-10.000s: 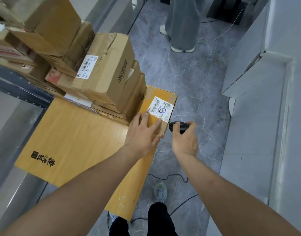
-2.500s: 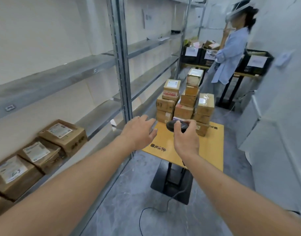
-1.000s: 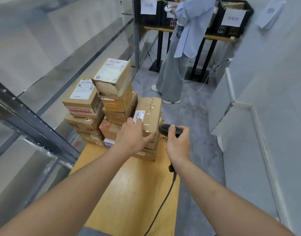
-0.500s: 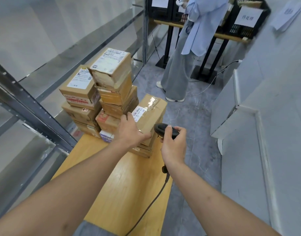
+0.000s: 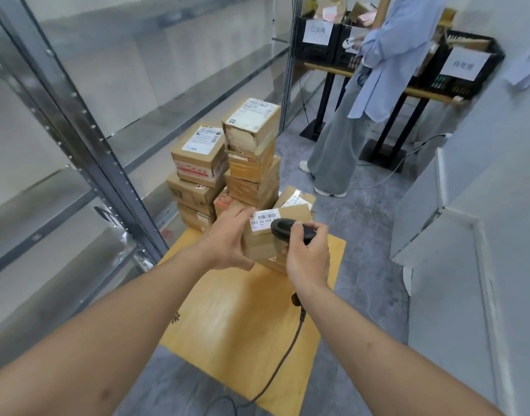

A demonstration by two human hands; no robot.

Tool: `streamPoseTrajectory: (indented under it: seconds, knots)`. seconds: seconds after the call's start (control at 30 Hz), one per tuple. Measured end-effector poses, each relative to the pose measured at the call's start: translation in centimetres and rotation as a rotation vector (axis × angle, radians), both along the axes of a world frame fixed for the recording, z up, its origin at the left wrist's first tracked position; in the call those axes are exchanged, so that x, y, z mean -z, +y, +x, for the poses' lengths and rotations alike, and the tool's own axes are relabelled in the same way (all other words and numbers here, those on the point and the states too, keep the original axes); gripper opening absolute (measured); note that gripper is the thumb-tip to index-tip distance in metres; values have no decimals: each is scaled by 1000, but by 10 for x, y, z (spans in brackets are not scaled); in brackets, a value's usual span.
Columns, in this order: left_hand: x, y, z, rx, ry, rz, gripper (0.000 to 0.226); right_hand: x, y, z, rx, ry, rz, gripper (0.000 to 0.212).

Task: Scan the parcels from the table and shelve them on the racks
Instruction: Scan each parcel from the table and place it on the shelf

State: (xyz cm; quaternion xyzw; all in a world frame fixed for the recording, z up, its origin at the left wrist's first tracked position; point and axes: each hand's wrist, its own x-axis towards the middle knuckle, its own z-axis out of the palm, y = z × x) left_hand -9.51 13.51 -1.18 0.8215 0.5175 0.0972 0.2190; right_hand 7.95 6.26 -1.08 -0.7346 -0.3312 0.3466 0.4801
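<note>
Along the left edge, a metal rack (image 5: 77, 121) with grey shelves is seen, its perforated upright slanting down toward the table. Just right of the upright, a wooden table (image 5: 227, 340) is set on the grey floor, and stacked parcels (image 5: 227, 169) are piled at its far end in two columns of taped cardboard boxes, white labels showing on the topmost ones. In front of the stack, a single parcel (image 5: 266, 238) is gripped by the left hand (image 5: 227, 241), whose fingers are curled around its left side with the thumb beneath; it appears to be raised clear of the tabletop, though its underside is partly hidden. A white barcode label (image 5: 263, 219) is turned upward on the parcel's top face. Directly right of it, a black scanner (image 5: 290, 231) is clasped by the right hand (image 5: 308, 256), fingers wrapped around the handle, the head pointed at the label and almost touching the box. A dark cable (image 5: 275, 370) is trailed from the handle down across the table. Farther right and beyond, a standing person (image 5: 378, 70) in a pale blue shirt is seen beside black crates (image 5: 465, 70) bearing paper signs on another table.
</note>
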Motion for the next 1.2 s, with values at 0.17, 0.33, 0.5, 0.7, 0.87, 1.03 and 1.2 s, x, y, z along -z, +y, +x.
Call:
streamPoseTrajectory:
  seconds: [0.17,0.33,0.5,0.7,0.87,1.03,1.2]
  knots:
    - [-7,-34,-62,31,18,16,123,-14,-25,-53,-67,-56,19,28]
    - [-12,-73,-133,-9,21,47,119,-28,-58,-116,-142,-103,49,32]
    - [-21,-114,-200,-47,32,88,120,-36,-89,-175,-208,-133,78,27]
    - [-35,-165,-280,-258,10,87,122,-49,-116,-256,-316,-111,126,15]
    - [-48,-196,-336,-528,-5,69,129,-58,-122,-326,-398,-63,154,20]
    - [-60,-206,-378,-756,20,42,125,-61,-107,-384,-481,-57,136,24]
    - [-57,-186,-409,-922,44,-12,124,-52,-66,-424,-560,-52,90,24]
